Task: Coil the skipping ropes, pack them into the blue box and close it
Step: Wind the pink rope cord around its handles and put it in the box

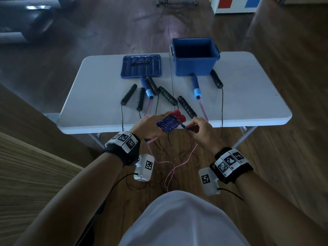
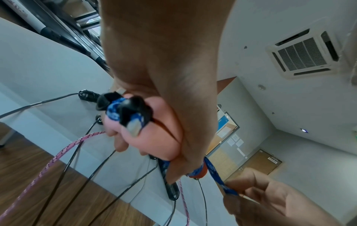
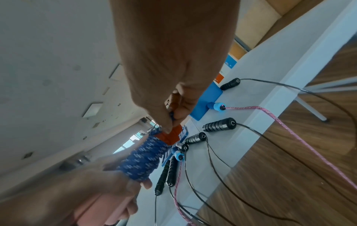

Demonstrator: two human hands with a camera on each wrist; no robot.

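There, blue rope point(image 1: 167, 123) between both hands.

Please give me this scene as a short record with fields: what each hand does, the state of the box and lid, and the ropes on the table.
left hand: holds the red handles, blue rope wound around them
right hand: pinches the free end of the blue rope
blue box: open, seems empty
lid: flat on the table, left of the box
other ropes: handles on the table, cords hanging over the near edge
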